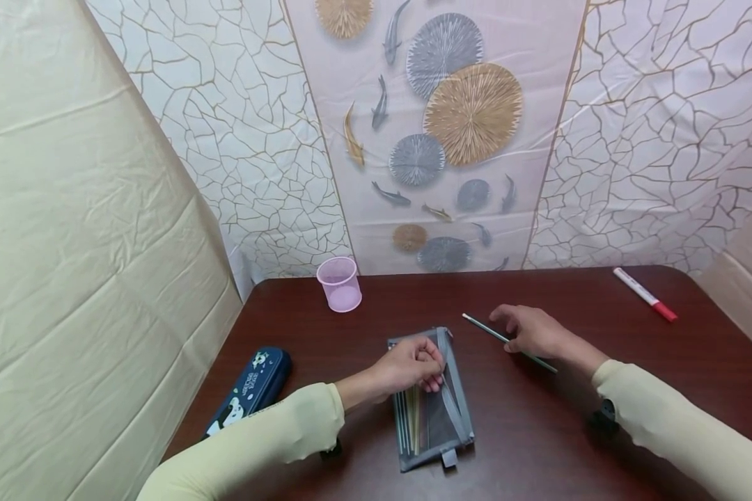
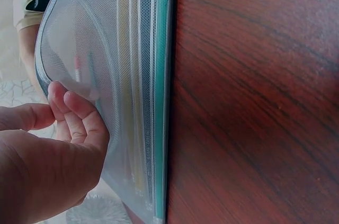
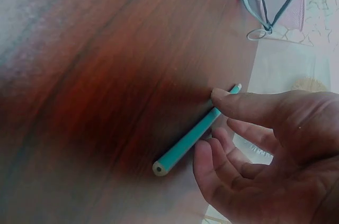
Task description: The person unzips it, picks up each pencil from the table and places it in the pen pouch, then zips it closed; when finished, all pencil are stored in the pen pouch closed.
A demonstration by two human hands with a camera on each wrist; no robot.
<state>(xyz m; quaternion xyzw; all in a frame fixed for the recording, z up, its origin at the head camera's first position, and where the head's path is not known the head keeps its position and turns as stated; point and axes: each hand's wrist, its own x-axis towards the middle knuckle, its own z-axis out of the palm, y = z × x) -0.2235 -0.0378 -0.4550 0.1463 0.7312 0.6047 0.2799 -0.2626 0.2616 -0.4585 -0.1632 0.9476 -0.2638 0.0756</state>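
A grey mesh zip pouch [image 1: 437, 423] lies in the middle of the table with several pencils [image 2: 160, 86] inside, seen through the mesh. My left hand [image 1: 410, 363] pinches its zip edge between thumb and fingers, and the mouth gapes in the right wrist view. To the right, a single green pencil [image 3: 185, 144] lies slantwise on the table, its flat end towards the wrist camera. Over it hovers my right hand [image 1: 535, 331], thumb on one side and loosely bent fingers on the other, with a gap between them. The thumb tip overlaps the pencil in the right wrist view.
A lilac mesh cup [image 1: 343, 296] stands at the back left. Nearer, a dark blue pencil case [image 1: 257, 379] with panda pictures lies partly behind the left sleeve. A white marker with a red cap [image 1: 642, 292] is at the back right. Patterned cloth hangs behind the table.
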